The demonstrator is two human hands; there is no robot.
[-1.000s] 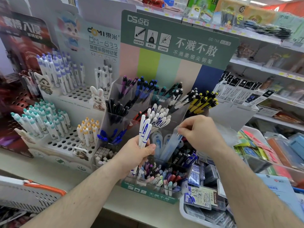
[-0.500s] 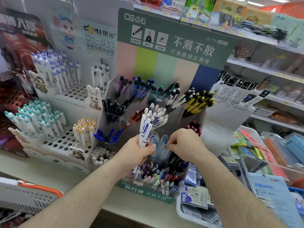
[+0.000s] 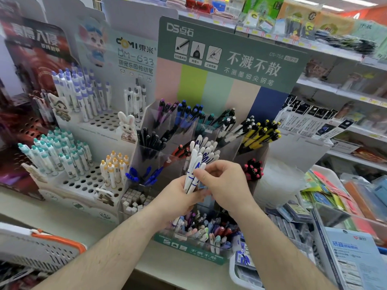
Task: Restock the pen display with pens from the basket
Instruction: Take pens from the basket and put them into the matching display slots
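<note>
Since the earlier frames the right hand [image 3: 225,185] has left the clear compartments and now pinches the top of the white-and-blue pens [image 3: 193,172] bunched upright in the left hand's [image 3: 178,200] curled grip, about four pens, directly before the pen display [image 3: 209,97]. Display compartments hold purple, blue, teal, yellow, black, white and pink pens. One basket [image 3: 41,251] sits on the desk [image 3: 100,222] left of the display.

A pale shelf counter [image 3: 146,266] carries the pen display [image 3: 201,245], a perforated pen stand [image 3: 83,185] and a basket [image 3: 41,248].

Stocked shop shelves [image 3: 343,95] — ceiling lights [image 3: 356,0], counter [image 3: 69,222]
</note>
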